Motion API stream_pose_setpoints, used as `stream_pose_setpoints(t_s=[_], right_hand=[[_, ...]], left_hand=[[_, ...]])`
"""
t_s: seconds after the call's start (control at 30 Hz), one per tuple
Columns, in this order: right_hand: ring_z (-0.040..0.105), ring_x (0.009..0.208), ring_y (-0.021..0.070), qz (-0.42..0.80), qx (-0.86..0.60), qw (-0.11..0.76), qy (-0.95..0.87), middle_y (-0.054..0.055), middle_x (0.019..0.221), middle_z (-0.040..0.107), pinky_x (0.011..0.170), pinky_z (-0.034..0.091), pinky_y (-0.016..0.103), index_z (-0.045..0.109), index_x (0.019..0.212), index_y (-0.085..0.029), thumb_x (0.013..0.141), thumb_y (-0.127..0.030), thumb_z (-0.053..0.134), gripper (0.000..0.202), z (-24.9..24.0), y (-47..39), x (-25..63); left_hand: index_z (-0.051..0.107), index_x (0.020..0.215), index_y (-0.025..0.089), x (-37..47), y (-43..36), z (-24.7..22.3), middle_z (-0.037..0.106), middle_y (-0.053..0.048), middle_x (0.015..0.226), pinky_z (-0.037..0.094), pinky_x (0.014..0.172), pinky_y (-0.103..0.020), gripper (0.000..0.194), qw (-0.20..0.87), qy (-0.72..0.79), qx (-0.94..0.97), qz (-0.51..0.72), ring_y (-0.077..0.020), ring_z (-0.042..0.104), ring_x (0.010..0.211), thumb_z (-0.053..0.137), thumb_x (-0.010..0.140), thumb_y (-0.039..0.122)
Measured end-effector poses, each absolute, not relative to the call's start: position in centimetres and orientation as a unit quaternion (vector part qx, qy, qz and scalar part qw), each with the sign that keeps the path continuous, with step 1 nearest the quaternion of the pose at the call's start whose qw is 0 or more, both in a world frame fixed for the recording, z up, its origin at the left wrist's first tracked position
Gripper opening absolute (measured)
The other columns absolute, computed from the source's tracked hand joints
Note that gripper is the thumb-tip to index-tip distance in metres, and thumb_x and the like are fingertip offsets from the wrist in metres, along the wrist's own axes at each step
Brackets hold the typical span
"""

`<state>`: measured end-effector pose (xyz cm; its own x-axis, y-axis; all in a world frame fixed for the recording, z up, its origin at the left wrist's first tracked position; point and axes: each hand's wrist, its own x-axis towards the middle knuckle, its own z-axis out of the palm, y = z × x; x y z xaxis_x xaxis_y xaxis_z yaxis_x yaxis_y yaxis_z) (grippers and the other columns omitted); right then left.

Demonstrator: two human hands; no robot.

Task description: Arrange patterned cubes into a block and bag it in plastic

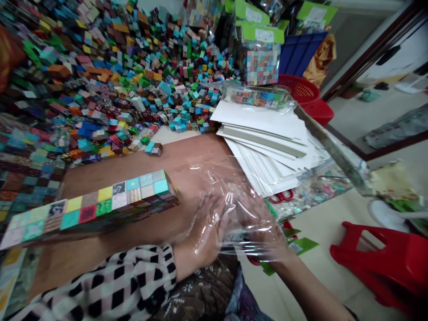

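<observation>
Black-and-white checked cloth sleeve [129, 278] nearest me, I see crinkled clear plastic film [230, 203] over the left hand [209, 227] and right hand [265, 225], at the brown worktop's [190, 156] near right edge. Fingers look extended; what they grip, I cannot tell.

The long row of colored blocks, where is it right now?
In the head view, the long row of colored blocks lies at left on the brown board, beyond the checked sleeve and left of the clear plastic.
</observation>
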<state>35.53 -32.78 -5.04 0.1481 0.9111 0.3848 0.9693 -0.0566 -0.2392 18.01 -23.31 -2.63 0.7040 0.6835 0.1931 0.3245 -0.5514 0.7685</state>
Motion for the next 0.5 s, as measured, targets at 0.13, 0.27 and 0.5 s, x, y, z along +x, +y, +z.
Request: stream_pose_setpoints(t_s=[0.13,0.27,0.5], right_hand=[[0.037,0.142,0.0246,-0.084,-0.667,0.237,-0.702,0.009,0.143,0.055,0.114,0.038,0.051,0.043,0.145,-0.022,0.092,-0.012,0.041,0.053,-4.6,-32.6,35.8],[0.036,0.142,0.0264,-0.065,-0.656,0.237,-0.714,0.012,0.143,0.054,0.114,0.036,0.055,0.037,0.148,-0.019,0.089,-0.010,0.041,0.060,-4.5,-32.7,36.1],[0.045,0.136,0.0283,-0.104,-0.643,0.219,-0.727,0.013,0.139,0.058,0.111,0.040,0.056,0.038,0.148,-0.017,0.086,-0.005,0.044,0.064,-5.5,-32.9,36.2]], left_hand=[[0.016,0.155,0.039,17.5,-23.4,-2.1,0.040,-0.004,0.155,0.016,0.121,-0.060,0.060,0.331,0.275,0.871,0.235,-0.0275,0.029,0.146,0.035,0.100,0.021],[0.011,0.156,0.033,17.4,-23.3,-1.1,0.039,-0.008,0.155,0.020,0.118,-0.065,0.064,0.312,0.251,0.895,0.199,-0.0326,0.028,0.146,0.036,0.099,0.020],[0.036,0.149,0.018,17.6,-23.4,-1.2,0.043,-0.017,0.151,0.020,0.117,-0.065,0.050,0.268,0.251,0.917,0.153,-0.0334,0.026,0.146,0.037,0.100,0.023]])
